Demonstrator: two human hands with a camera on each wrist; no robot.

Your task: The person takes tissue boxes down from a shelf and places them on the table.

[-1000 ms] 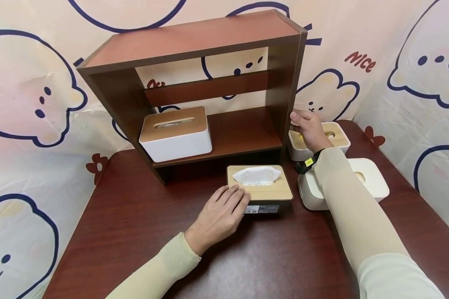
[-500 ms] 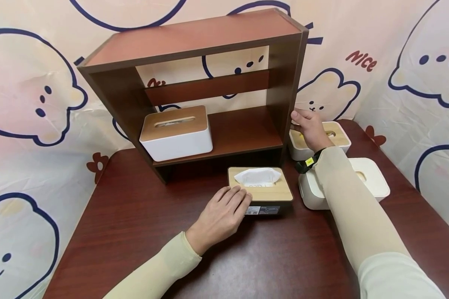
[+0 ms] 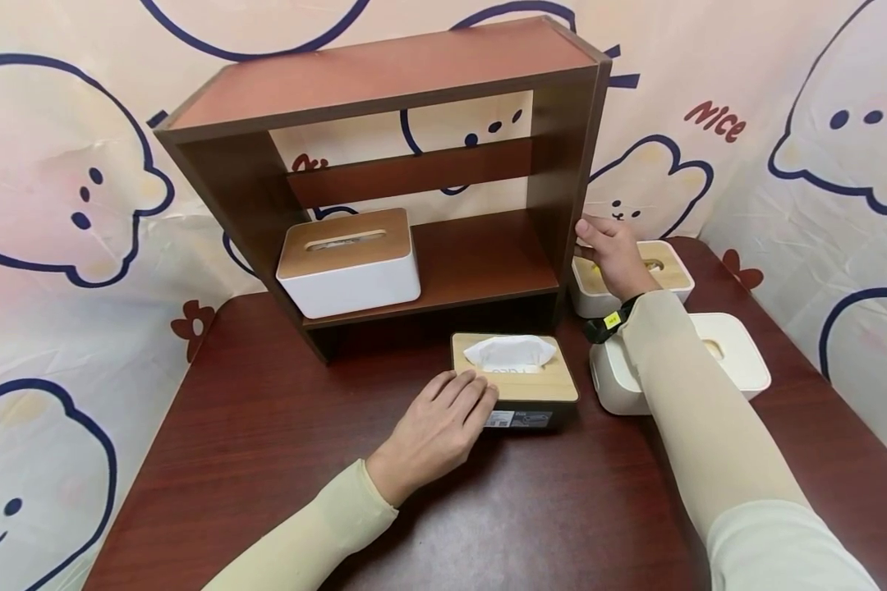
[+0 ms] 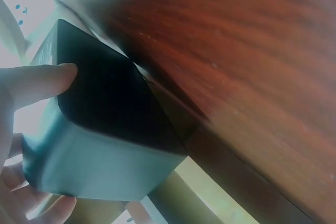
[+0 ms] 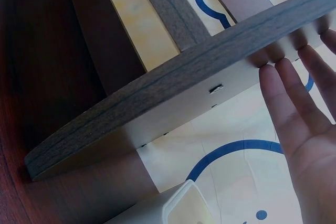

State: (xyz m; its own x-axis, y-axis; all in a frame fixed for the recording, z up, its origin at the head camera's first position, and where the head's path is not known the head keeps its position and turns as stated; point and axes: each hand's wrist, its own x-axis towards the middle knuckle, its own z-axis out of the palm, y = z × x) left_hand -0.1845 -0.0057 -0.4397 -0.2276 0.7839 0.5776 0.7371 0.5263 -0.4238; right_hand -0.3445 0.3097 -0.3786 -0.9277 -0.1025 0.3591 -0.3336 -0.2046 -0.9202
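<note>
My left hand (image 3: 436, 423) grips the near left corner of a black tissue box (image 3: 543, 419) with a pale wooden lid and a white tissue in its slot. In the left wrist view its thumb (image 4: 58, 77) lies at the edge of the box's dark underside (image 4: 105, 98), and fingertips show at the other side. The box is in front of a brown shelf unit (image 3: 595, 156). My right hand (image 3: 613, 254) touches the outer right side of that unit; in the right wrist view its straight fingers (image 5: 286, 95) rest with their tips on the panel.
A white tissue box with a brown lid (image 3: 369, 283) stands at the left on the unit's shelf board (image 3: 488, 254). Right of the unit, a white box with a wooden lid (image 3: 673, 267) and an all-white box (image 3: 739, 361) stand on the red-brown table (image 3: 266, 460), partly behind my right arm.
The black tissue box has shifted slightly toward me in the left hand, with a little more of its labelled front showing. The right hand keeps its place on the shelf unit.
</note>
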